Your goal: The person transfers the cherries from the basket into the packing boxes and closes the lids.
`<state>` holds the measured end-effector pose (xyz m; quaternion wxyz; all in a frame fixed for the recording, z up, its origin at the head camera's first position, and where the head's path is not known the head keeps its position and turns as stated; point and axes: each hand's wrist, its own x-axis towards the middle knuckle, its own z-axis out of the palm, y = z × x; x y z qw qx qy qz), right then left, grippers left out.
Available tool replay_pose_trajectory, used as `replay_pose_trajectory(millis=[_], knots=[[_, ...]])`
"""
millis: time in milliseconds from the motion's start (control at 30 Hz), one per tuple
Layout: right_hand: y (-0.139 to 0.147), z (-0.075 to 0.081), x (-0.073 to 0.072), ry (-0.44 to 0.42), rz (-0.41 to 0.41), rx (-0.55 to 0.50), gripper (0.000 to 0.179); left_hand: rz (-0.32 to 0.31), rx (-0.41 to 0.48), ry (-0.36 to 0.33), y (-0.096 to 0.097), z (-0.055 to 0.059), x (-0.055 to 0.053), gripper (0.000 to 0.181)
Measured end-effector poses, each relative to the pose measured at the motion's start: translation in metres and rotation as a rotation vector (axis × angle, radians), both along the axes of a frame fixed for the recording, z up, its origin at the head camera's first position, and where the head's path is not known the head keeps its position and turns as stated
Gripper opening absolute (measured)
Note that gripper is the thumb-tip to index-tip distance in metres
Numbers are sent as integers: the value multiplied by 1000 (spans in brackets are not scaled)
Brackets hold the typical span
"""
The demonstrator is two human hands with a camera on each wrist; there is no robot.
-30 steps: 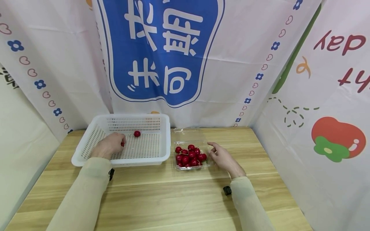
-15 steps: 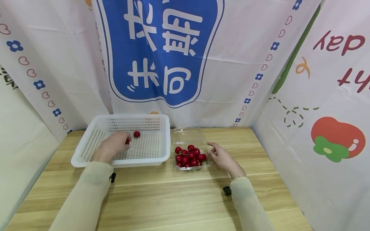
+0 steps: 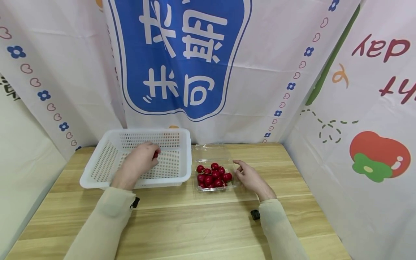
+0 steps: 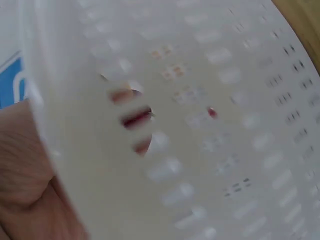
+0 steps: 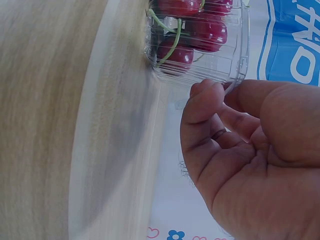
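My left hand (image 3: pixel 139 160) reaches over the near rim into the white plastic basket (image 3: pixel 185 169), its fingers curled round a red cherry (image 3: pixel 155 155). Through the basket's slots in the left wrist view, dark red (image 4: pixel 136 118) shows between the fingertips, and a small red spot (image 4: pixel 212 112) appears farther over. The clear plastic clamshell box (image 3: pixel 197 184) holds several cherries (image 3: pixel 214 175) with green stems, its lid (image 3: pixel 209 151) folded back. At the box's right side, my right hand (image 3: pixel 251 178) pinches the rim between thumb and fingertips, as the right wrist view confirms.
Basket and box stand side by side on a wood-grain table (image 3: pixel 195 224), near its back edge. A printed cloth (image 3: pixel 260 72) hangs close behind them. More cloth (image 3: pixel 364 202) borders the table's right side. Black wrist straps (image 3: pixel 255 215) stick out from the sleeves.
My left hand has moved right and slightly away inside the basket, a cherry in its fingers. It now covers where the other cherry lay. The right hand and box have stayed put.
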<state>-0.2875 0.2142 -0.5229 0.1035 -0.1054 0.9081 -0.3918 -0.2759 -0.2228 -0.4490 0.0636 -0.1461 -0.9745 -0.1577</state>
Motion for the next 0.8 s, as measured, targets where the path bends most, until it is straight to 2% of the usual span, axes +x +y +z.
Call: replay_pose_trajectory(millis=[300,567,800], knots=[[-1,1,1,-13,-7,1,56,-74,69,160,32,5,8,22],[-1,2,1,-4,-4,5,56,-152,143,206,57,1,10,24],[-2,3,1,-7,-3,11,56,-231,178,250,81,4,15,22]])
